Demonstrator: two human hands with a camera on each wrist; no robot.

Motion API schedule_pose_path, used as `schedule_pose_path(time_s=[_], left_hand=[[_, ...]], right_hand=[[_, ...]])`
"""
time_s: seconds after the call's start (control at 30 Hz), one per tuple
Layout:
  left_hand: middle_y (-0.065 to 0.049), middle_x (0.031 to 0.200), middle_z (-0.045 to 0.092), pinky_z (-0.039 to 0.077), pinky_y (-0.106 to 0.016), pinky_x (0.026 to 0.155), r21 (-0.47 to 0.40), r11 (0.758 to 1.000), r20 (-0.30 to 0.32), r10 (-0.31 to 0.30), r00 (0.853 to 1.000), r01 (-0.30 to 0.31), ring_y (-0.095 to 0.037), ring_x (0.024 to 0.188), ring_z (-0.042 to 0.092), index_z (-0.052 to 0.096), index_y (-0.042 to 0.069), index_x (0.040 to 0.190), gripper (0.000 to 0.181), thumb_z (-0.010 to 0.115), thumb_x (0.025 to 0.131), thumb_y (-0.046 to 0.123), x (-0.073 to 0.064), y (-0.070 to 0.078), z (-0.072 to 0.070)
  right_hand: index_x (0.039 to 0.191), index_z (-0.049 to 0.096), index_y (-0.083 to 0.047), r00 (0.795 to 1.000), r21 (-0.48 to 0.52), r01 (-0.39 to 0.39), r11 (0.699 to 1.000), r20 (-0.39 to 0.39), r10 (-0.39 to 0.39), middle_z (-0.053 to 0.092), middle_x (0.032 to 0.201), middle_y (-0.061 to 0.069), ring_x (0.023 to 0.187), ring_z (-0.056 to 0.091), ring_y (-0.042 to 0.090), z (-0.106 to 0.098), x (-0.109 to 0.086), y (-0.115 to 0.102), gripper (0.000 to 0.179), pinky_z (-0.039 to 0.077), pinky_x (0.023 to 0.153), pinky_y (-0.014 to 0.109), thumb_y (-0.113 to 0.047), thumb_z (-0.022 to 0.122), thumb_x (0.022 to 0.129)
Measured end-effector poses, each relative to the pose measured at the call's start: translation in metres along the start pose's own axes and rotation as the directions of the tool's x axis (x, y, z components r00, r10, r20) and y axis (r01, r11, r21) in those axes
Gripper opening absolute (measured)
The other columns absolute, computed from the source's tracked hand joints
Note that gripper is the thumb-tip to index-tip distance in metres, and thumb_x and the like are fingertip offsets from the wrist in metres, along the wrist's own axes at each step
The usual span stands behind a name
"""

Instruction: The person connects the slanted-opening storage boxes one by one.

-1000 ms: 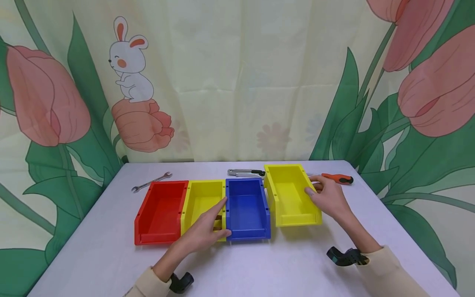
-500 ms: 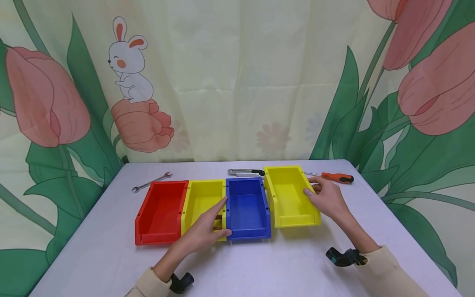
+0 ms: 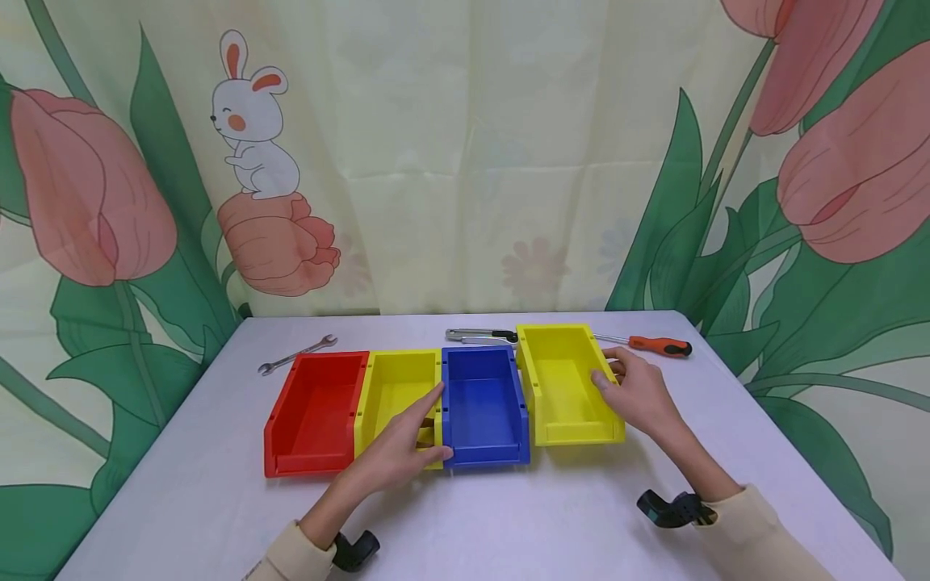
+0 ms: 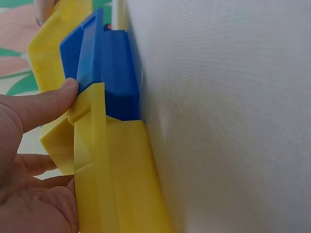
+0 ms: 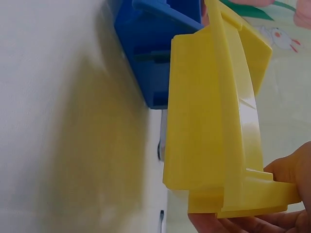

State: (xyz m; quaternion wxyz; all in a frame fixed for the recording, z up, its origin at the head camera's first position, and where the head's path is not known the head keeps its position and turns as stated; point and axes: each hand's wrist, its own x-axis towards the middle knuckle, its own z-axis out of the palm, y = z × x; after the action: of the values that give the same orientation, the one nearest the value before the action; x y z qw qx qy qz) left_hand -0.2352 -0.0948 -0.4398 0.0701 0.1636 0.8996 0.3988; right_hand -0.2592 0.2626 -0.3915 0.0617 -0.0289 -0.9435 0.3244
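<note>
A red bin (image 3: 317, 415), a yellow bin (image 3: 392, 379) and a blue bin (image 3: 485, 407) stand side by side on the table. My left hand (image 3: 395, 452) reaches over the yellow bin and holds at the wall where it meets the blue one. Its thumb (image 4: 58, 97) lies on that seam; other fingers are inside the yellow bin, partly hidden. On the right, my right hand (image 3: 639, 391) grips the right wall of a second yellow bin (image 3: 570, 379), thumb inside. This bin is lifted off the table and tilted, its left side close beside the blue bin (image 5: 146, 63).
Behind the bins lie a wrench (image 3: 298, 355) at the left and a utility knife (image 3: 479, 334) at the middle. An orange-handled screwdriver (image 3: 657, 346) lies at the back right, its shaft partly hidden by the lifted bin. A printed curtain (image 3: 472, 161) hangs behind the table.
The lifted yellow bin has shifted slightly left and a little down, together with my right hand. My left hand and the other bins have stayed in place.
</note>
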Motion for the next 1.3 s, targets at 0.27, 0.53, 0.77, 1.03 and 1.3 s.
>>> schedule_pose_path(time_s=[0.27, 0.53, 0.77, 1.03, 1.3], left_hand=[[-0.012, 0.171, 0.039, 0.056, -0.055, 0.111, -0.003, 1.0, 0.005, 0.003, 1.0, -0.003, -0.039, 0.144, 0.056, 0.024, 0.022, 0.17, 0.099, 0.083, 0.091, 0.018, 0.0, -0.001, -0.001], [-0.01, 0.171, 0.039, 0.058, -0.053, 0.108, -0.004, 1.0, 0.0, 0.003, 1.0, -0.003, -0.038, 0.143, 0.058, 0.024, 0.024, 0.17, 0.1, 0.084, 0.091, 0.02, -0.001, -0.001, -0.002], [-0.011, 0.172, 0.038, 0.055, -0.055, 0.112, -0.006, 1.0, 0.005, 0.013, 1.0, -0.013, -0.039, 0.147, 0.054, 0.024, 0.023, 0.17, 0.099, 0.084, 0.091, 0.02, -0.001, -0.002, -0.001], [-0.012, 0.171, 0.039, 0.054, -0.057, 0.113, -0.011, 1.0, 0.013, 0.018, 1.0, -0.018, -0.039, 0.15, 0.05, 0.024, 0.022, 0.17, 0.098, 0.083, 0.091, 0.019, 0.0, -0.004, 0.0], [-0.011, 0.172, 0.038, 0.054, -0.056, 0.113, -0.004, 1.0, 0.011, 0.021, 1.0, -0.021, -0.039, 0.151, 0.049, 0.024, 0.022, 0.17, 0.098, 0.083, 0.091, 0.02, 0.0, -0.004, -0.001]], right_hand=[[0.156, 0.042, 0.003, 0.99, -0.038, 0.097, 0.995, -0.101, -0.1, 0.056, 0.15, 0.031, 0.132, 0.06, 0.05, 0.001, -0.001, -0.008, 0.061, 0.058, 0.105, 0.058, -0.026, 0.062, 0.106], [0.15, 0.053, 0.001, 0.923, -0.095, 0.297, 0.95, -0.225, -0.311, 0.058, 0.15, 0.027, 0.138, 0.056, 0.049, 0.004, 0.002, -0.028, 0.053, 0.047, 0.115, 0.068, -0.02, 0.066, 0.103], [0.151, 0.053, -0.001, 0.93, 0.004, 0.338, 0.941, -0.157, -0.333, 0.058, 0.151, 0.024, 0.137, 0.059, 0.046, 0.013, 0.005, -0.045, 0.05, 0.052, 0.114, 0.06, -0.018, 0.064, 0.105], [0.159, 0.046, -0.008, 0.962, 0.172, 0.241, 0.955, 0.087, -0.258, 0.054, 0.157, 0.022, 0.138, 0.062, 0.044, 0.028, 0.007, -0.049, 0.052, 0.06, 0.105, 0.051, -0.027, 0.054, 0.111], [0.164, 0.039, -0.011, 0.962, 0.285, 0.119, 0.951, 0.205, -0.182, 0.049, 0.163, 0.022, 0.139, 0.06, 0.042, 0.041, 0.007, -0.049, 0.053, 0.066, 0.092, 0.038, -0.026, 0.048, 0.114]])
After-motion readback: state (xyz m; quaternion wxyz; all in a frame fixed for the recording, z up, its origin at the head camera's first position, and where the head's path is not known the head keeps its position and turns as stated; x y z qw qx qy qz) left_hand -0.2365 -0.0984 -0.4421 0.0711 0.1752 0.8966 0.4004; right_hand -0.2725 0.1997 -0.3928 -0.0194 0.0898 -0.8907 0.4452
